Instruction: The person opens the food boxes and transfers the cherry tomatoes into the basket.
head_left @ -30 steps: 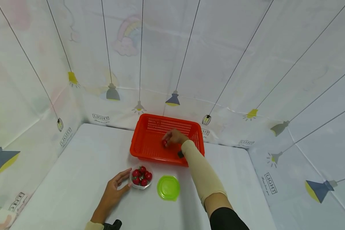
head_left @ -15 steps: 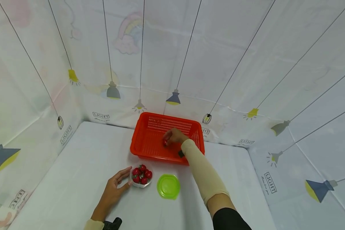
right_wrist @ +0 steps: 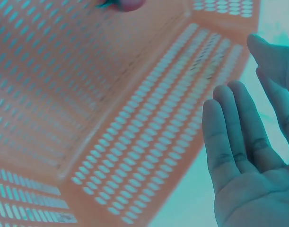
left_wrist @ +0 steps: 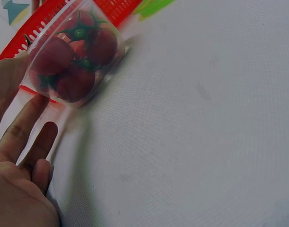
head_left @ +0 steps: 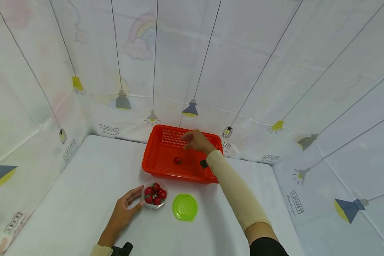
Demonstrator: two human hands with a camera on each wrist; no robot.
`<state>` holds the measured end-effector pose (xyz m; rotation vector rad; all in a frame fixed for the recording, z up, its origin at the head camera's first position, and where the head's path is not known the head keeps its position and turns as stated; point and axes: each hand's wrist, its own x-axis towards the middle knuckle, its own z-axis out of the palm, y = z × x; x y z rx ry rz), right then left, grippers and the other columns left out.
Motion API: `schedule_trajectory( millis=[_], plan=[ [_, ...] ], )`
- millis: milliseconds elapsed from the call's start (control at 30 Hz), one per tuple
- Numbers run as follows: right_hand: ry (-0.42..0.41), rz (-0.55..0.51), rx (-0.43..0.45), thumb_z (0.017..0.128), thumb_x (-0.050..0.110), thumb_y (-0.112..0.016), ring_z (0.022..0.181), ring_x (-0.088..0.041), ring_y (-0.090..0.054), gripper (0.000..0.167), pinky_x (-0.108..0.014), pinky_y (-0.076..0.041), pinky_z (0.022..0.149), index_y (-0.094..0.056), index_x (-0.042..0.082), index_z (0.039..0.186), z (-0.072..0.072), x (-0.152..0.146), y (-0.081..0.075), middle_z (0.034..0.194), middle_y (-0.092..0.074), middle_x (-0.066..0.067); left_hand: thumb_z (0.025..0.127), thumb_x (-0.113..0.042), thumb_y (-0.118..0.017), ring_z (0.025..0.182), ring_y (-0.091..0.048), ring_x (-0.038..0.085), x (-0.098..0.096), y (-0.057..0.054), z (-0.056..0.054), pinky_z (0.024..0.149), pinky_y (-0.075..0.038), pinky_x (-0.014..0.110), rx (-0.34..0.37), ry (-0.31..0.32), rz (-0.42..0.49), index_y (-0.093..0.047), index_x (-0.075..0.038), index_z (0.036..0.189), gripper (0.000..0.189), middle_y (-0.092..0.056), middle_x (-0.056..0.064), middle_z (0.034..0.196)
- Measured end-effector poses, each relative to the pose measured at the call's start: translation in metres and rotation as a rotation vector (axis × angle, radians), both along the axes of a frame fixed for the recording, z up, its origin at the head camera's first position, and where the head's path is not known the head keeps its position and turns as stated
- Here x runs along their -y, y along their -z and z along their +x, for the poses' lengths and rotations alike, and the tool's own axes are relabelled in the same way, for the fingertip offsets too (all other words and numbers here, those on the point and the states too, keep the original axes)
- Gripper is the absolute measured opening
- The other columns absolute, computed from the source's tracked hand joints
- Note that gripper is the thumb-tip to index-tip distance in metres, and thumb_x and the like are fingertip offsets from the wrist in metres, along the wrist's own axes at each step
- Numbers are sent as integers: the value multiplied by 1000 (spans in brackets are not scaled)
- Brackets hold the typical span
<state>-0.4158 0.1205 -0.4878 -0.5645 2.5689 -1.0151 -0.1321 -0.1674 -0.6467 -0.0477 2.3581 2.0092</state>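
A clear plastic container with several red cherry tomatoes stands on the white table. My left hand is at its left side, the thumb and fingertips resting against the wall; the left wrist view shows the fingers loosely extended beside the container. Over the orange-red plastic basket, my right hand hovers with straight fingers and holds nothing. One cherry tomato lies on the basket floor, to the front left of that hand.
A green round lid lies on the table to the right of the container. The basket stands near the back edge, close to a printed fabric wall.
The right hand has let go of a cherry tomato, which now lies in the basket, and has moved up toward the basket's far side. The left hand stays at the container.
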Motion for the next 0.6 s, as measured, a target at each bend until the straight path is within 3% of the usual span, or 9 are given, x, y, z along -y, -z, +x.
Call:
schedule_trajectory(
  millis=[267, 433, 600],
  plan=[
    [1, -145, -70, 92, 8, -83, 125, -29, -67, 36, -46, -55, 110, -76, 17, 126, 31, 11, -25, 133, -73, -8, 98, -37, -78, 150, -51, 23, 1, -2, 0, 115, -39, 48, -2, 3, -8, -54, -29, 154, 61, -60, -3, 156],
    [9, -164, -125, 91, 17, -86, 121, -20, -67, 38, -42, -56, 106, -76, 21, 128, 53, 15, -34, 129, -74, 4, 98, -37, -78, 150, -51, 23, 1, -2, 0, 114, -40, 42, -2, 2, -13, -54, -27, 155, 63, -60, -3, 157],
    [22, -193, -142, 90, 17, -87, 124, -21, -67, 42, -45, -55, 109, -75, 22, 130, 71, 18, -40, 129, -74, 7, 98, -37, -78, 151, -50, 22, 0, -2, 1, 113, -40, 39, 0, 0, -13, -54, -28, 154, 62, -60, -3, 156]
  ],
)
